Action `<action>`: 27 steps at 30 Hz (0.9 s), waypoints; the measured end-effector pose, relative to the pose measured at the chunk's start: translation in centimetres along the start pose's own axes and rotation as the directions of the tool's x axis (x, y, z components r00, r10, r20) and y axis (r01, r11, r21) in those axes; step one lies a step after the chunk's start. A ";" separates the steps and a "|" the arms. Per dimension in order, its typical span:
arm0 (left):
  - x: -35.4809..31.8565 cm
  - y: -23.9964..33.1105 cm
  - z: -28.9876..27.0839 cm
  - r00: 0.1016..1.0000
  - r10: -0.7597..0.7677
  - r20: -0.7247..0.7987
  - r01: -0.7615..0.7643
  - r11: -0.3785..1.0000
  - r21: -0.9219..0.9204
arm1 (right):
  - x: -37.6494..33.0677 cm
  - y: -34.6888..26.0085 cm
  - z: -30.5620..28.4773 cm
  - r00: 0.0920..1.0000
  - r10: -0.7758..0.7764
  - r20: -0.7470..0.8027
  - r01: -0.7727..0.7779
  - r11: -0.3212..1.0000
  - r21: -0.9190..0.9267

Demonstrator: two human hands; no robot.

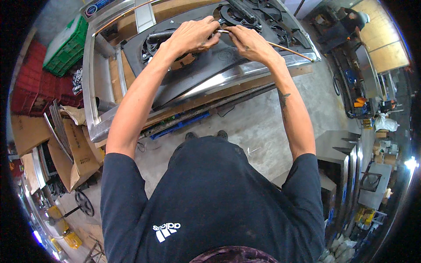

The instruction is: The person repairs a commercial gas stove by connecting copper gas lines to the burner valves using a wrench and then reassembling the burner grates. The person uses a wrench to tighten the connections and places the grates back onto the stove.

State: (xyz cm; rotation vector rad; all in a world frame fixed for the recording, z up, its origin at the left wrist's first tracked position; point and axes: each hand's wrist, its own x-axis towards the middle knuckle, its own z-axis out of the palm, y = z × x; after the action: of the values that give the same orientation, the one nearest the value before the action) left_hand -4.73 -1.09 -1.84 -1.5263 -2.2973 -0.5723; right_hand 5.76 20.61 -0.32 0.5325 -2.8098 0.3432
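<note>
Both hands meet over a dark panel [193, 83] with round black burner-like parts, set in a stainless steel frame. My left hand [194, 36] is closed, its fingers pinched round one end of a thin metal tube [223, 31]. From the other side my right hand [251, 42] grips the same tube, thumb and fingers pressed together. A copper-coloured length of tube [289, 51] runs out beyond my right hand toward the frame's right corner; my hand hides whether it joins the held piece. Beside my left hand lies a black cylindrical part [160, 36].
Another copper-coloured tube [125, 17] lies along the frame's far left. Green [66, 46] and red crates [37, 83] stand left, above cardboard boxes [81, 153]. Stacked steel panels [337, 153] stand at right. A person [344, 28] works at the far right.
</note>
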 end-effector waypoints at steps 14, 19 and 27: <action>-0.2 0.8 0.4 0.999 -0.004 -0.037 0.006 0.999 0.044 | 0.8 -0.5 0.9 0.999 -0.008 -0.050 0.009 1.000 0.021; 0.0 0.7 0.0 1.000 -0.020 0.007 0.020 0.999 0.029 | 1.0 -0.8 1.0 0.998 0.006 -0.068 -0.006 1.000 -0.001; -0.2 0.2 0.4 1.000 0.004 0.017 -0.005 0.999 0.043 | 0.8 -0.6 1.2 1.000 0.018 -0.024 -0.018 0.999 -0.034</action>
State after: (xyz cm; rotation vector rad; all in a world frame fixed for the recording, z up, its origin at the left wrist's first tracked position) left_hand -4.50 -1.00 -2.23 -1.5219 -2.3028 -0.5080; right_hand 5.06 19.49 -1.13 0.4926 -2.7937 0.3025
